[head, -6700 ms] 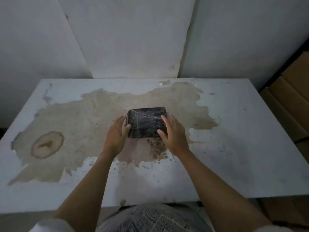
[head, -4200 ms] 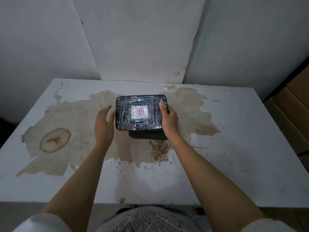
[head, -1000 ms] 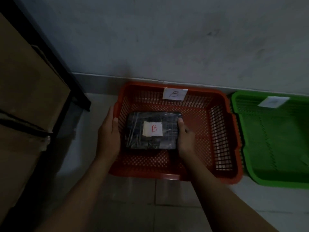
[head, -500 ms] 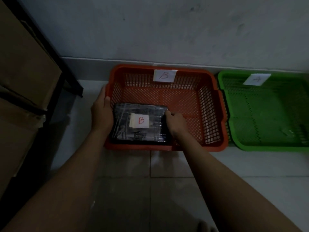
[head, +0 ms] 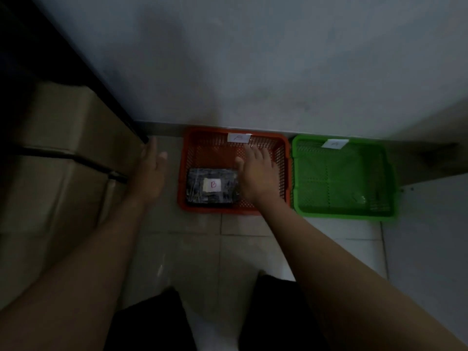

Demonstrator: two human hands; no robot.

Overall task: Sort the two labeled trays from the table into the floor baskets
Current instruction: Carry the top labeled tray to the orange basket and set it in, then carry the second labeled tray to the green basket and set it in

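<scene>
The B tray lies in the orange basket's front-left corner. Both grips, left hand and right hand, are spread, empty. Risk: dim light could make the green basket's label misread.

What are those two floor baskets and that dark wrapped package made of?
Orange basket and green basket: likely moulded plastic, given the bright uniform colour and lattice walls. Tray labelled B: dark, seemingly wrapped in clear film, given the wrinkled glints; what lies beneath is unclear. Its label looks like paper.
</scene>
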